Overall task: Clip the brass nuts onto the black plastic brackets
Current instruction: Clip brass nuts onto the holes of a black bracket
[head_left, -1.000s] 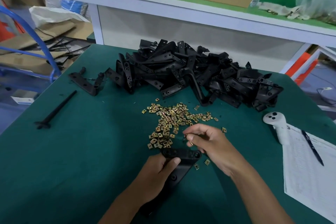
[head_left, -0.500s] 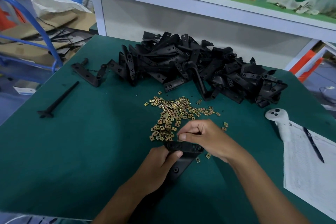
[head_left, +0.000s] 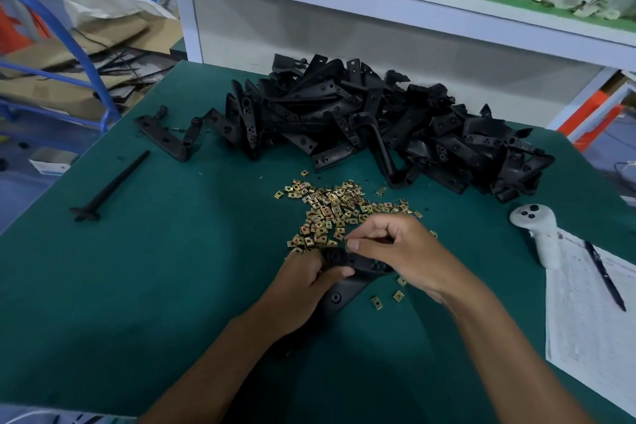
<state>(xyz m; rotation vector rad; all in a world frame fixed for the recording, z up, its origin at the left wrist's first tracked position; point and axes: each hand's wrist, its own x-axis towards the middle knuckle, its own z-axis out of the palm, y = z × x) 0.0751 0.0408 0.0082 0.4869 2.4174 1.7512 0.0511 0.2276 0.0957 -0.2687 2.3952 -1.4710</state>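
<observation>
The left hand [head_left: 303, 280] grips a flat black plastic bracket [head_left: 344, 289] on the green table [head_left: 155, 268]; the right hand [head_left: 395, 251] pinches a small brass nut [head_left: 348, 244] at its far end. Loose square brass nuts [head_left: 330, 206] lie just beyond, the black bracket heap [head_left: 378, 124] farther; open cloth spreads left.

Bare forearms, no sleeves, gloves or jewellery

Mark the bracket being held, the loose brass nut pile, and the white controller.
black plastic bracket [head_left: 339, 293]: head view, flat arm near its screw hole.
brass nuts [head_left: 330, 206]: head view, middle of the pile.
white controller [head_left: 547, 244]: head view, on its handle.
</observation>
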